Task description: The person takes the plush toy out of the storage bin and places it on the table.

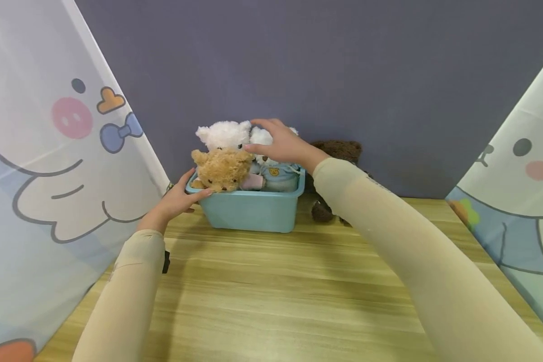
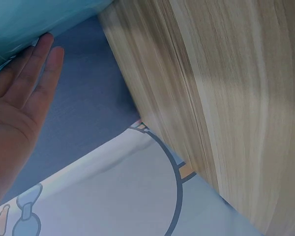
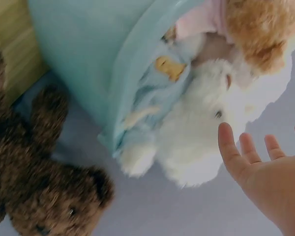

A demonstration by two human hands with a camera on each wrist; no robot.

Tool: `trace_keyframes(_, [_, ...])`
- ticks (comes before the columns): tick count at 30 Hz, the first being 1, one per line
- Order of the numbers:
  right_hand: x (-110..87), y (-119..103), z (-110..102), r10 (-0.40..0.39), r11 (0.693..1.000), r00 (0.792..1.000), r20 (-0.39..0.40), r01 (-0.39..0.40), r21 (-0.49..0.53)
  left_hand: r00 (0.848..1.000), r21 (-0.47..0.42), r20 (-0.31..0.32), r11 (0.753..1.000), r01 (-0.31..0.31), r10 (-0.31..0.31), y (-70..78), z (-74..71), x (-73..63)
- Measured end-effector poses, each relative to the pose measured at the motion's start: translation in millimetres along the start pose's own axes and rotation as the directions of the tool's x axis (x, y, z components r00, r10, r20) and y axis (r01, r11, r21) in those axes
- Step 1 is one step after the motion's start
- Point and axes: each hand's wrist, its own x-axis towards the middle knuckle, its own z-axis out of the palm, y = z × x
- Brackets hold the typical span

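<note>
A light blue plastic bin [image 1: 253, 211] stands on the table with several teddy bears inside. My left hand [image 1: 177, 199] is at its left end, thumb along the front rim; the left wrist view has its nearly straight fingers [image 2: 48, 73] against the bin's outer wall. My right hand [image 1: 282, 143] is over the bears, fingers spread and nothing in its grasp. Beneath it sits a white bear in a blue top [image 1: 278, 176], its head partly hidden. To its left are a tan bear [image 1: 223, 168] and, behind, another white bear [image 1: 226, 134].
A dark brown bear [image 3: 44, 182] is outside the bin on its right, partly covered by my right arm in the head view. Behind the table [image 1: 262, 291] rises a grey wall [image 1: 321, 60]. Cartoon-printed cloths hang on the left [image 1: 36, 120] and right [image 1: 525, 201].
</note>
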Motion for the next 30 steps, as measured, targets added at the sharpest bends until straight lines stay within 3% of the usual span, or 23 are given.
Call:
trace_keyframes(7, [8.2, -30, 24, -0.039, 0.999, 0.997, 0.064, 0.038, 0.004, 1.0, 0.015, -0.002, 1.0, 0.012, -0.012, 2.5, -3.6, -5.5])
trace_keyframes(15, [17.2, -48, 56, -0.096, 0.986, 0.99, 0.104, 0.109, -0.126, 1.0, -0.008, 0.017, 1.0, 0.004, -0.003, -1.2, -9.6, -12.5])
trace_keyframes(21, [24.2, -54, 75, -0.093, 0.969, 0.982, 0.166, 0.128, -0.213, 1.0, -0.01, 0.029, 1.0, 0.002, -0.002, 0.5, -13.0, -13.0])
trace_keyframes(30, [31.7, -49, 93, -0.061, 0.975, 0.984, 0.169, 0.095, -0.202, 0.997, -0.025, 0.075, 0.999, 0.028, -0.026, 4.2, -10.4, -10.3])
